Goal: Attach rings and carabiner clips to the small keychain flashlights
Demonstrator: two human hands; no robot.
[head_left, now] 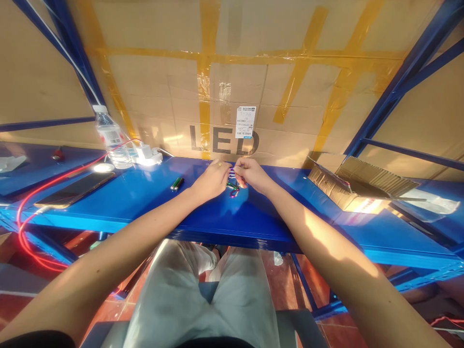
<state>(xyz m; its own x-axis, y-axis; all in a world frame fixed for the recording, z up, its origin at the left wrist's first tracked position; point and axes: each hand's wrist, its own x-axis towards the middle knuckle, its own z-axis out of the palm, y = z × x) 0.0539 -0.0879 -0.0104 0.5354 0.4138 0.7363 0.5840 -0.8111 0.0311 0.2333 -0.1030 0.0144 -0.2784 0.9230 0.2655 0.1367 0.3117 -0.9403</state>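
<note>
My left hand (213,180) and my right hand (251,174) meet over the blue shelf top, both with fingers pinched. Between the fingertips are thin silver metal rings (232,173), partly hidden by the fingers. Below them hang small coloured carabiners (234,192), green and purple, close to or touching the blue surface. A reddish one shows just under my right fingers. Left of my left hand lie small green and dark cylinders (177,184), side by side, which look like batteries.
A phone (74,190) with a glowing red cable (22,220) lies at the left. Behind it stand a water bottle (113,137) and a white plug adapter (147,153). An open cardboard box (348,193) sits at the right. A large carton (163,96) marked LED closes off the back.
</note>
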